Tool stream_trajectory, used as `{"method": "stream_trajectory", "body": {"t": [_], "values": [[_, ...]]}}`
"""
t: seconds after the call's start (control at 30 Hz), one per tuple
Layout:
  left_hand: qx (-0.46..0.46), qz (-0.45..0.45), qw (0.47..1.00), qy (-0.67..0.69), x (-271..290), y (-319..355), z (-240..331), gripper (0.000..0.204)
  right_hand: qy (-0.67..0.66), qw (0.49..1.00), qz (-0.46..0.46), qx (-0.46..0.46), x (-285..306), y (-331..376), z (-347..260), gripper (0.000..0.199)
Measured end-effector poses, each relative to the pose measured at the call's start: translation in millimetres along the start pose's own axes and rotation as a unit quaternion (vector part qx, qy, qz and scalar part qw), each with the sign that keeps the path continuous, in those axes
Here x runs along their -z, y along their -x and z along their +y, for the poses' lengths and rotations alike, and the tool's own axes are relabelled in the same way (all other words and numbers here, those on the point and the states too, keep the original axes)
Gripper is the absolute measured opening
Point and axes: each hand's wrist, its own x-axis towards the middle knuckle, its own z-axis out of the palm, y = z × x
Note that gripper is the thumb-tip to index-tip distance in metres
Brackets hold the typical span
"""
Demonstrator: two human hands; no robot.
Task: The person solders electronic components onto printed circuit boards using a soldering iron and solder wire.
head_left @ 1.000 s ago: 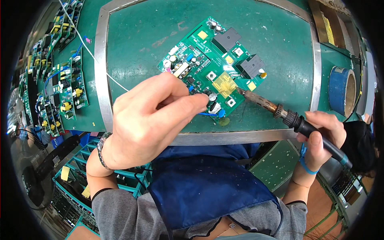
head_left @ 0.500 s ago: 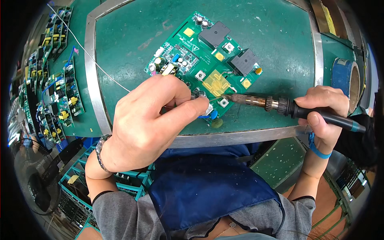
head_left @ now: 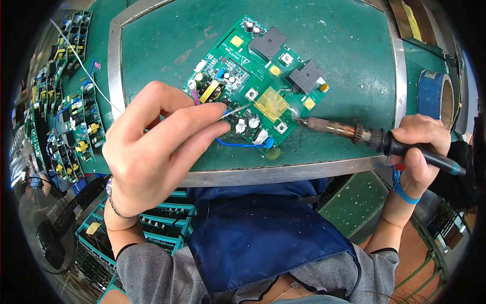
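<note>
A green circuit board lies slanted on the bench, bearing black box-shaped relays, capacitors and a square of yellow tape. My left hand pinches thin solder wire between thumb and fingers. Its free end points over the board toward the tape. A blue wire curves from below my left fingertips to a blue disc part at the board's near edge. My right hand grips a soldering iron by its black handle. The iron's tip is near the board's right-hand edge, close to a square terminal.
The green bench top has a metal rim. Several populated boards stand at the left, near a dark fan. A blue tape roll sits at the right. Teal racks holding boards are below the bench edge.
My left hand has drawn back to the left with the solder wire, uncovering capacitors and the blue wire. The iron has moved slightly right, and the board has shifted a little left.
</note>
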Motion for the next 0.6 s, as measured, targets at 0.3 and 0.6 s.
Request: {"method": "stream_trajectory", "body": {"t": [0.3,0.6], "values": [[-0.129,-0.093,0.983,-0.096,-2,-8,-27,0.039,-0.071,0.979,0.186,-0.045,-23,44,-3,0.039],[-0.370,-0.001,0.904,-0.214,-15,1,-57,0.035,-0.165,0.927,0.335,-0.024,-40,89,3,0.037]]}}
